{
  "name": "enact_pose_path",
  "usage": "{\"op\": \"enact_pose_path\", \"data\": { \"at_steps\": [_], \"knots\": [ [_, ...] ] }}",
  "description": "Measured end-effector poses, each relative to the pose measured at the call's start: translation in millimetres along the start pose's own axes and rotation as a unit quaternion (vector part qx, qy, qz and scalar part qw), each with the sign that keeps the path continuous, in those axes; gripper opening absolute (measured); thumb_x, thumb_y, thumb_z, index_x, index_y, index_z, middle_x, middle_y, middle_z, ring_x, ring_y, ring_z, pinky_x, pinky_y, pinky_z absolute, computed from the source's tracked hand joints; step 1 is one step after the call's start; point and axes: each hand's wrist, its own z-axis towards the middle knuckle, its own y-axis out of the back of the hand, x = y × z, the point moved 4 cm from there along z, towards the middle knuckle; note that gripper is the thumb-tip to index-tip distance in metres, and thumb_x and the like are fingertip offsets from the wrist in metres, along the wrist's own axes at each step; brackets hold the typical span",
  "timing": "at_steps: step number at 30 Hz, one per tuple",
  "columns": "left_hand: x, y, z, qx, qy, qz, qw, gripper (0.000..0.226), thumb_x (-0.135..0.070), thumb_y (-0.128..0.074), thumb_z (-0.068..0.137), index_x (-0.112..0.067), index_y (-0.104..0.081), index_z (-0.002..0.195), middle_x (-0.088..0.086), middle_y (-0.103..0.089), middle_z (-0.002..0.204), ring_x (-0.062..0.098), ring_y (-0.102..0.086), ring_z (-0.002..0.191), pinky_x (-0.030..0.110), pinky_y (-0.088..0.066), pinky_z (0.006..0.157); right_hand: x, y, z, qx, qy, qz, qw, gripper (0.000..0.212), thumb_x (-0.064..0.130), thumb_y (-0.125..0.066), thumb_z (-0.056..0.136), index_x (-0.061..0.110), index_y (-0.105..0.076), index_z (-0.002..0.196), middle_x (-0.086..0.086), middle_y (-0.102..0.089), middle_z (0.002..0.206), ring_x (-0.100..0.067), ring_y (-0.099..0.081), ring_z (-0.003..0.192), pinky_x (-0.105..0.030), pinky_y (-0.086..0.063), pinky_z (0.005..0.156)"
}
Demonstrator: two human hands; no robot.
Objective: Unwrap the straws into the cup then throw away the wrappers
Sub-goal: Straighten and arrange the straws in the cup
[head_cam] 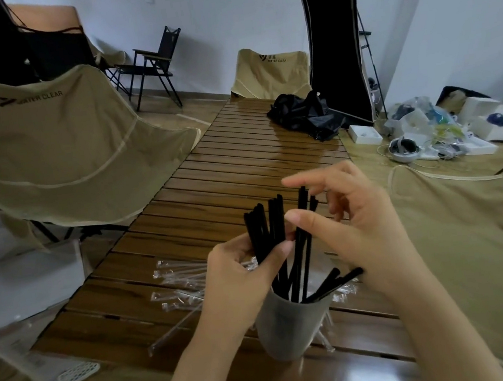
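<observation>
A grey cup [287, 328] stands on the slatted wooden table [241, 166] near its front edge, with several black straws [274, 219] upright in it. A few more straws [337, 281] lean over its right rim. My left hand [244, 267] grips a bunch of the upright straws above the cup. My right hand [342, 217] pinches two straws just right of that bunch, thumb in front and index finger stretched out. Several clear empty wrappers [179, 281] lie on the table left of the cup, and a few more wrappers [345, 292] lie to its right.
Tan folding chairs stand left [57, 144], right [478, 241] and at the far end [270, 71]. A crumpled black bag [307, 113] lies on the far part of the table. A translucent bin [28, 290] stands at the left. Boxes and bags [426, 127] clutter the floor at the right.
</observation>
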Motion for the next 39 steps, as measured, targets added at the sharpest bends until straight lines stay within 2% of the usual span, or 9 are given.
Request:
{"op": "enact_pose_path", "data": {
  "at_steps": [7, 13, 16, 19, 22, 24, 30, 34, 39],
  "knots": [
    [-1, 0, -1, 0.004, 0.003, -0.012, 1.000, 0.024, -0.035, -0.074, 0.070, -0.029, -0.077, 0.093, -0.009, -0.077, 0.089, 0.008, -0.072, 0.093, 0.040, -0.057, 0.088, -6, -9, 1, 0.012, -0.017, -0.013, 1.000, 0.019, 0.019, -0.080, 0.071, 0.033, -0.069, 0.076, 0.007, -0.050, 0.094, 0.006, -0.045, 0.080, -0.008, -0.038, 0.071],
    [2, 1, 0, 0.007, 0.015, -0.014, 1.000, 0.020, -0.022, -0.077, 0.076, -0.027, -0.077, 0.095, -0.012, -0.076, 0.092, 0.004, -0.070, 0.098, 0.038, -0.054, 0.093, -2, -6, 1, -0.014, 0.017, 0.005, 1.000, 0.006, 0.022, -0.068, 0.081, 0.021, -0.066, 0.086, 0.005, -0.054, 0.098, -0.007, -0.052, 0.089, -0.014, -0.041, 0.076],
    [2, 0, 0, 0.010, 0.021, -0.017, 1.000, 0.019, -0.018, -0.076, 0.077, -0.027, -0.077, 0.094, -0.013, -0.076, 0.093, 0.002, -0.068, 0.099, 0.034, -0.053, 0.094, 4, 1, -1, -0.048, 0.049, 0.041, 0.997, 0.005, 0.017, -0.062, 0.088, 0.018, -0.063, 0.093, 0.005, -0.062, 0.090, -0.010, -0.054, 0.073, -0.021, -0.045, 0.064],
    [1, 0, 0, 0.016, 0.013, -0.016, 1.000, 0.018, -0.017, -0.076, 0.079, -0.026, -0.078, 0.094, -0.012, -0.076, 0.094, 0.003, -0.068, 0.100, 0.032, -0.052, 0.095, 9, 7, -3, -0.085, 0.078, 0.083, 0.990, 0.011, 0.009, -0.057, 0.093, 0.014, -0.054, 0.103, 0.002, -0.068, 0.082, -0.021, -0.063, 0.073, -0.037, -0.052, 0.066],
    [1, 1, 0, 0.012, 0.004, -0.011, 1.000, 0.016, -0.021, -0.075, 0.077, -0.028, -0.077, 0.091, -0.013, -0.076, 0.093, 0.001, -0.068, 0.099, 0.027, -0.051, 0.093, 13, 10, -5, -0.111, 0.097, 0.120, 0.982, 0.025, 0.001, -0.052, 0.095, 0.023, -0.042, 0.103, -0.005, -0.066, 0.076, -0.019, -0.063, 0.073, -0.030, -0.047, 0.067],
    [1, 1, 0, 0.009, -0.004, -0.008, 1.000, 0.018, -0.028, -0.074, 0.074, -0.029, -0.077, 0.091, -0.014, -0.076, 0.093, 0.000, -0.068, 0.098, 0.023, -0.052, 0.090, 14, 12, -5, -0.123, 0.105, 0.099, 0.982, 0.027, 0.000, -0.051, 0.095, 0.026, -0.046, 0.096, -0.004, -0.064, 0.077, -0.025, -0.057, 0.067, -0.038, -0.045, 0.059],
    [1, 1, 0, 0.010, -0.023, 0.003, 1.000, 0.018, -0.016, -0.073, 0.082, -0.024, -0.076, 0.098, -0.014, -0.076, 0.095, 0.000, -0.068, 0.099, 0.022, -0.054, 0.090, 8, 20, -8, -0.206, 0.118, 0.039, 0.971, 0.042, -0.016, -0.039, 0.091, 0.008, -0.055, 0.121, -0.002, -0.062, 0.109, -0.021, -0.053, 0.071, -0.033, -0.048, 0.065],
    [2, 3, 0, 0.006, -0.020, 0.015, 1.000, 0.022, -0.023, -0.071, 0.085, -0.027, -0.075, 0.106, -0.017, -0.074, 0.103, -0.001, -0.065, 0.106, 0.029, -0.052, 0.096, -2, 31, -11, -0.287, 0.061, 0.047, 0.955, 0.067, -0.022, -0.036, 0.085, 0.016, -0.041, 0.140, 0.004, -0.054, 0.126, -0.030, -0.053, 0.082, -0.035, -0.048, 0.072],
    [1, 3, -1, 0.000, -0.037, 0.016, 0.999, 0.033, -0.040, -0.061, 0.084, -0.027, -0.073, 0.113, -0.014, -0.074, 0.106, 0.002, -0.065, 0.109, 0.038, -0.053, 0.097, -24, 32, -12, -0.341, -0.059, 0.074, 0.935, 0.062, -0.013, -0.044, 0.090, 0.028, -0.045, 0.137, 0.010, -0.057, 0.120, -0.022, -0.062, 0.093, -0.030, -0.053, 0.075]
  ]
}}
